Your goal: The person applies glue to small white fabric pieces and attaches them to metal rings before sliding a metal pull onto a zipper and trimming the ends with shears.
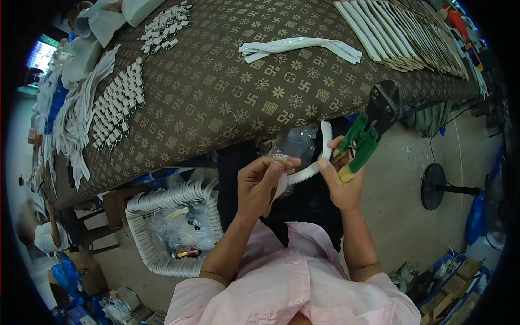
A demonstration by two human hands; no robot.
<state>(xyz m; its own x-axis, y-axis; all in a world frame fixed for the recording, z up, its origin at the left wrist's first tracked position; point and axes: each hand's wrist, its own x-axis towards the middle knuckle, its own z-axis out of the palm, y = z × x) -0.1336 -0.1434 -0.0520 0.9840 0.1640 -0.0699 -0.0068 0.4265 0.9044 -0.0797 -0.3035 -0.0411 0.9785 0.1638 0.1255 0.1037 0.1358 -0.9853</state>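
My left hand (pixel 259 185) pinches one end of a white zipper strip (pixel 305 174) between thumb and fingers, at chest height in front of the table's near edge. From there the strip curves across to my right hand (pixel 345 187), and its other end sticks up past the right thumb. My right hand is also closed around hand cutters (pixel 368 147) with green and yellow handles and a dark head that points up and away. A small pale piece shows at the left fingertips, too small to name. The right palm and some fingers are hidden behind the tool.
On the patterned cloth-covered table (pixel 211 97) lie a zipper bundle (pixel 300 47), rows of zipper strips (pixel 401 35) and small white clipped pieces (pixel 120 103). A white woven basket (pixel 138 238) with plastic bags stands below left. A black fan (pixel 433 187) stands right; another person (pixel 51 235) is far left.
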